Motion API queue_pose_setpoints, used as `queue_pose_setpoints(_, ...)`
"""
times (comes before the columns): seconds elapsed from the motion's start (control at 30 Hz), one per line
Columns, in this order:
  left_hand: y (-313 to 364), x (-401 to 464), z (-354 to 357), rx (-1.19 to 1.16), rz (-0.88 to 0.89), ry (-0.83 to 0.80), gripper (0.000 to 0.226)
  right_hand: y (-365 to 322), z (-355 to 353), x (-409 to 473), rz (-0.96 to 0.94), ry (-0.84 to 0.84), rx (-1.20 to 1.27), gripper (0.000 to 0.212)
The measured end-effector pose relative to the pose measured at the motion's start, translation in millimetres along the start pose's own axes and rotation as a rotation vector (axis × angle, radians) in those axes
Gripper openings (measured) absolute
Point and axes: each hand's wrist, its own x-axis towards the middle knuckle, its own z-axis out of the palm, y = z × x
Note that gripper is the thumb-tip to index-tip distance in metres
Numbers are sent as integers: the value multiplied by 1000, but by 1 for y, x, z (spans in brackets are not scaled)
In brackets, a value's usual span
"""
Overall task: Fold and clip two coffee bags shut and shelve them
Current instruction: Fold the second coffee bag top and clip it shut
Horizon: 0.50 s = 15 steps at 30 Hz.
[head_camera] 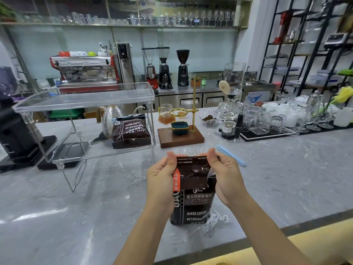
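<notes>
A dark brown coffee bag [193,203] with white lettering stands upright on the grey marble counter in front of me. My left hand [161,178] pinches its top left corner and my right hand [225,176] pinches the top right corner; the top flap is bent over toward me. A second coffee bag [130,131] lies on the lower level of the clear acrylic shelf [84,100], its top folded down. A light blue sealing clip [231,154] lies on the counter just beyond my right hand.
A wooden drip stand [180,137] with a brass pole and a teal dish sits behind the bag. A steel kettle [111,117] stands behind the shelf. A syphon brewer [230,111] and several glasses [267,119] fill the right. A black machine [11,127] is at far left.
</notes>
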Motion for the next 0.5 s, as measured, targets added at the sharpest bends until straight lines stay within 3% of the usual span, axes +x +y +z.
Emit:
queue_pose_setpoints(0.2, 0, 1, -2, 12, -25, -12, 40, 4, -1, -1, -1, 55, -61, 51)
queue_pose_setpoints(0.5, -3, 3, -5, 50, 5, -10, 44, 8, 1, -1, -33, 88, -113, 48)
